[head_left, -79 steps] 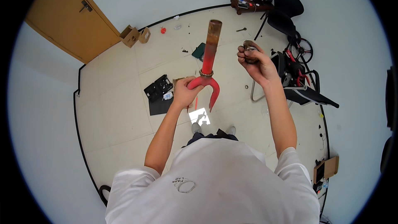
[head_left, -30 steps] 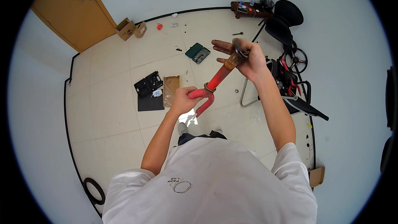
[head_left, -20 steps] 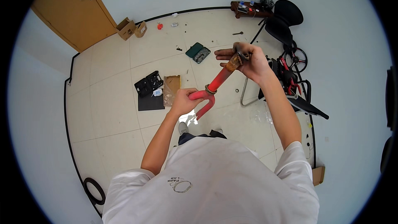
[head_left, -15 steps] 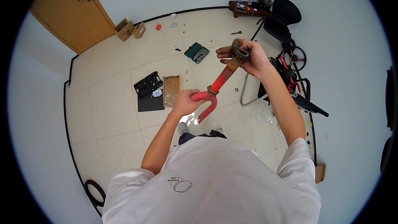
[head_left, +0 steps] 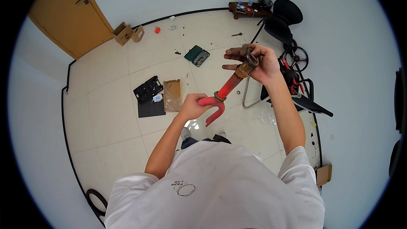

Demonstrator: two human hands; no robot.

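A red bicycle fork point(head_left: 229, 86) slants up to the right in front of me, its upper tube brown and rusty near the end. My left hand point(head_left: 193, 107) is wrapped round one of the fork's legs; the other curved leg hangs free. At the top end, my right hand point(head_left: 263, 64) pinches a dark, greasy metal ring point(head_left: 253, 58) between thumb and fingers, with its other fingers stretched out to the left. Just below it, a rusty ring point(head_left: 243, 70) sits round the tube. Another ring point(head_left: 219, 96) encircles the tube's base above the legs.
On the tiled floor lie an open black tool case point(head_left: 148, 88), a cardboard piece in plastic point(head_left: 172, 96), an open green case point(head_left: 197, 56) and a wrench point(head_left: 237, 34). A red-and-black bicycle point(head_left: 292, 76) and a black chair point(head_left: 280, 20) stand at right. Boxes point(head_left: 123, 34) sit near the door.
The rusty ring now shows lower on the tube, apart from the dark ring in my right hand. My right hand has shifted slightly down and tilted. My left hand keeps its hold.
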